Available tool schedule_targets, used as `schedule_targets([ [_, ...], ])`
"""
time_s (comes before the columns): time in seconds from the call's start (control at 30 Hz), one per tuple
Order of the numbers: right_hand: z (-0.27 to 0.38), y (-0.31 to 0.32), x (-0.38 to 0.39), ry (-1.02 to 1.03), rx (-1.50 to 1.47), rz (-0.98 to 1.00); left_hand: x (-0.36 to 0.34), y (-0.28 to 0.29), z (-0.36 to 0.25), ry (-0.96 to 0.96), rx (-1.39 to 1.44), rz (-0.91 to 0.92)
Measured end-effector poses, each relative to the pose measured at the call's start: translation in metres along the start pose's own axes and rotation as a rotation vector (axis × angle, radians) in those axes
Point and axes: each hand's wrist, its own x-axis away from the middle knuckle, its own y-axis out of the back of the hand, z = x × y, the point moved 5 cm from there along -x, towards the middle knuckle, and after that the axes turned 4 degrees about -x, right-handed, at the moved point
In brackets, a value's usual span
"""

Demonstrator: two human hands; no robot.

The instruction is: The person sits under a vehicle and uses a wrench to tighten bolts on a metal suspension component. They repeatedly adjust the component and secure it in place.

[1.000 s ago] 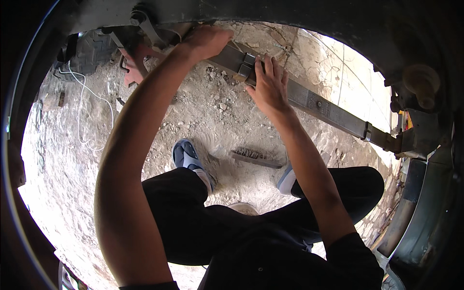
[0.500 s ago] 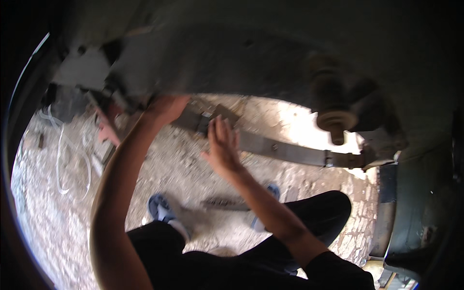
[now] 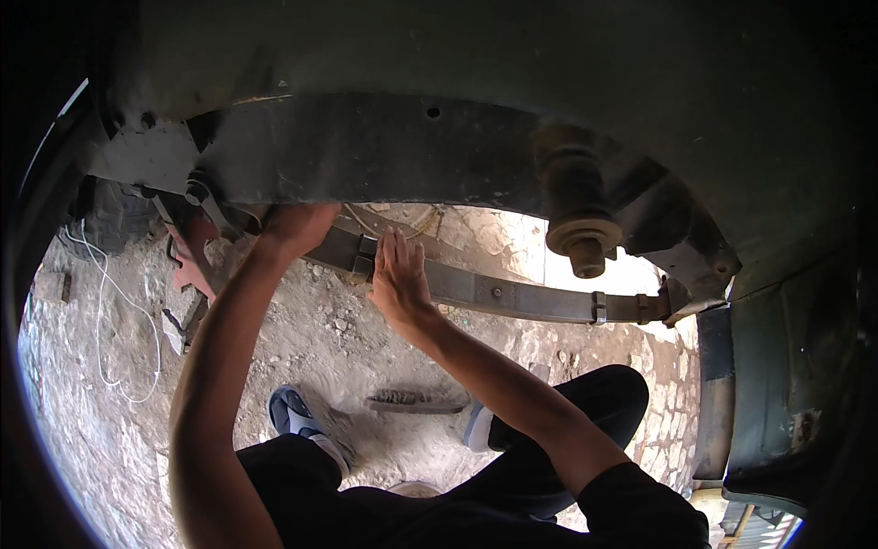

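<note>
A dark steel leaf spring (image 3: 540, 300) runs crosswise beneath the vehicle's black frame rail (image 3: 384, 151). Metal clips (image 3: 598, 307) wrap it at intervals. My right hand (image 3: 400, 279) lies on the spring beside one clip, its fingers stretched out and nothing gripped. My left hand (image 3: 302, 229) reaches up to the lower edge of the rail, near the spring's left part. Its fingers pass behind the rail and are hidden, so any hold there does not show. To its left, a shackle bolt (image 3: 196, 190) sits at the rail.
A rubber bump stop (image 3: 585, 242) hangs from the rail. On the left are a red metal stand (image 3: 194, 256), a tyre (image 3: 123, 220) and a white cord (image 3: 105, 339). A wire brush (image 3: 412, 403) lies on the dirt between my feet. Green body panel (image 3: 796, 384) stands right.
The view has shifted slightly, and the rail now appears a little lower and farther left. A dark flat piece seen beyond my right fingers no longer shows. Both hands stay near the spring.
</note>
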Motion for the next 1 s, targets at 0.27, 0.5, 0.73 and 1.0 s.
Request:
schedule_targets([
  [0.27,0.003,0.005,-0.002,0.026,0.018,0.113,0.000,-0.011,0.003,0.022,0.059,0.261],
  [0.5,-0.004,0.009,0.008,0.066,-0.265,0.075,0.003,-0.002,0.001,-0.087,-0.142,-0.015],
  [0.73,-0.005,0.014,0.012,0.027,-0.339,0.122,0.003,-0.028,0.008,-0.063,-0.040,-0.091],
  [1.0,-0.010,0.013,0.014,0.008,-0.353,0.113,-0.004,-0.032,0.008,0.079,0.093,0.240],
])
